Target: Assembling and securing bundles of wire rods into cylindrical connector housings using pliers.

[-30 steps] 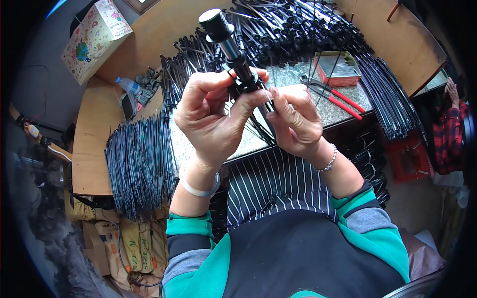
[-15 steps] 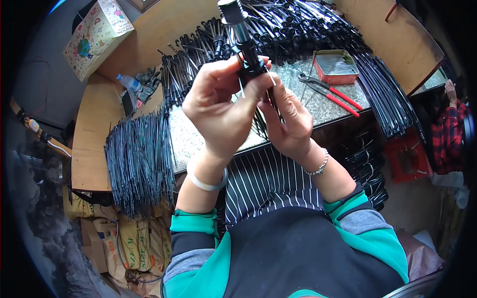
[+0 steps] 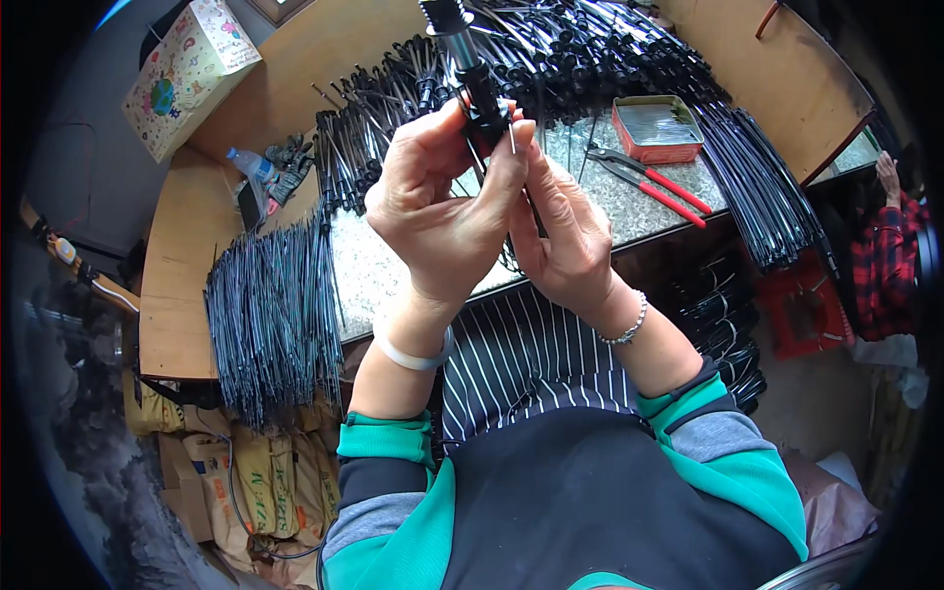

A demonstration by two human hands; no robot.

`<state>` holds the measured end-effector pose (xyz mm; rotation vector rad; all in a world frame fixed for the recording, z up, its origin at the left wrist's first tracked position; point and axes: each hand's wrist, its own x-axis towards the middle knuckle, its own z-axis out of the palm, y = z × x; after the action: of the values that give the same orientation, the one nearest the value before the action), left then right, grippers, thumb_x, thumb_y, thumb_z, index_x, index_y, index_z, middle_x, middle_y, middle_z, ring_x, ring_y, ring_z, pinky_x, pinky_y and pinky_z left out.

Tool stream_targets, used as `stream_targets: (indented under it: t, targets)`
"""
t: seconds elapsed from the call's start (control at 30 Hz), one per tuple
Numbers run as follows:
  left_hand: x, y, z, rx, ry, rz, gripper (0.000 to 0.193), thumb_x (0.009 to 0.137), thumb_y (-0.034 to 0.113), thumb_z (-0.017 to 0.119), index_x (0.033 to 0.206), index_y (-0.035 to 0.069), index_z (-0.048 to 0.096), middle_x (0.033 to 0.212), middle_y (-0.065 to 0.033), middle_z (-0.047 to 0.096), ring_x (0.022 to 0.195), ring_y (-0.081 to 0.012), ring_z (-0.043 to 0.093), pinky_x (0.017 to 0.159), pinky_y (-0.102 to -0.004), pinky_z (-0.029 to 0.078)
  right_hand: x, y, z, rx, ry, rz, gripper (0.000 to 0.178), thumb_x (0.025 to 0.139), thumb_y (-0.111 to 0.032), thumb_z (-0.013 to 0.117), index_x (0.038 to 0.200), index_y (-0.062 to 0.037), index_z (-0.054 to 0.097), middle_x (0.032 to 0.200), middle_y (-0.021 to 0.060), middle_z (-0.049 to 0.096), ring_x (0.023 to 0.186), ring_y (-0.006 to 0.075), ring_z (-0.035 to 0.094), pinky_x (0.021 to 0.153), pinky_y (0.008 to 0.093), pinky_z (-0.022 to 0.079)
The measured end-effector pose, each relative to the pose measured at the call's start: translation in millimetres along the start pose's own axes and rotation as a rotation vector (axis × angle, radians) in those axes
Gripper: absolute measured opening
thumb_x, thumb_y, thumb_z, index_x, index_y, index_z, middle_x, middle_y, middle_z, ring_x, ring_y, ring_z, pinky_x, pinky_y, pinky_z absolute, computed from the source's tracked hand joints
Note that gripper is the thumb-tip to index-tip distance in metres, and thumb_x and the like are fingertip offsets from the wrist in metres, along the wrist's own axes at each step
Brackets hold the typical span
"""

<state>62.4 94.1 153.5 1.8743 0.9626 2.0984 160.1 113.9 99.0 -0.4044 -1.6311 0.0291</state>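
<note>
Above the near middle of the table, a folding umbrella frame [image 3: 466, 54] stands up with a silver shaft, a black ribbed top and a black collar. My left hand [image 3: 438, 226] is closed round it just below the collar, its thumb pressed toward the right hand. My right hand [image 3: 565, 236] pinches at the same spot on the frame's right side, thumb and fingertips together. A thin pale wire end [image 3: 512, 138] shows beside the fingertips. Fingers hide the exact grip, and the black ribs run down between my palms.
Many umbrella frames [image 3: 580, 64] lie heaped along the back. Black rib bundles hang over the edge at left [image 3: 270, 315] and right [image 3: 762, 192]. Red-handled pliers [image 3: 664, 192] and a red tin [image 3: 659, 152] lie right of my hands. Another person's hand [image 3: 888, 179] shows far right.
The view has shifted slightly. My hands still hold the umbrella frame, now a little higher and left in view; the left thumb has straightened upward along the collar.
</note>
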Motion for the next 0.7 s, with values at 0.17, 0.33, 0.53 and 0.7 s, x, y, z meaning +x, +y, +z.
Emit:
stream_targets:
  t: [0.17,0.33,0.53,0.7]
  targets:
    - [-2,-2,6,0.035,0.026,0.034,0.024,0.079,-0.008,0.062,0.101,-0.008,0.051,0.090,-0.0195,0.065,0.082,-0.0194,0.065,0.074,-0.0277,0.054,-2,0,1,-0.002,0.062,0.013,0.043,0.079,0.006,0.057,0.121,0.0073,0.048,0.109,0.0231,0.059,0.092,0.0328,0.063,0.072,0.0351,0.054]
    - [-3,0,9,0.071,0.031,0.027,0.032,0.075,-0.001,0.070,0.102,-0.008,0.053,0.095,-0.0147,0.064,0.084,-0.0124,0.063,0.069,-0.0218,0.051,-2,-1,-3,0.105,0.059,0.149,0.042,0.081,0.005,0.056,0.121,0.0060,0.046,0.109,0.0241,0.058,0.090,0.0316,0.064,0.072,0.0338,0.054]
    - [11,47,-14,0.263,-0.023,0.424,0.051,0.086,0.018,0.057,0.127,-0.002,0.033,0.130,-0.0149,0.040,0.122,-0.0237,0.042,0.098,-0.0343,0.038,0,18,-10,0.887,-0.101,0.526,0.036,0.089,-0.006,0.054,0.122,0.0013,0.040,0.099,0.0169,0.058,0.089,0.0212,0.061,0.078,0.0346,0.052]
    - [25,11,-42,-0.037,-0.161,0.236,0.087,0.071,0.014,0.074,0.137,0.007,0.017,0.125,-0.0202,0.043,0.117,-0.0286,0.045,0.097,-0.0370,0.041,2,38,-12,1.186,-0.310,0.541,0.035,0.090,-0.014,0.052,0.122,-0.0034,0.040,0.097,0.0161,0.060,0.090,0.0226,0.062,0.081,0.0383,0.052]
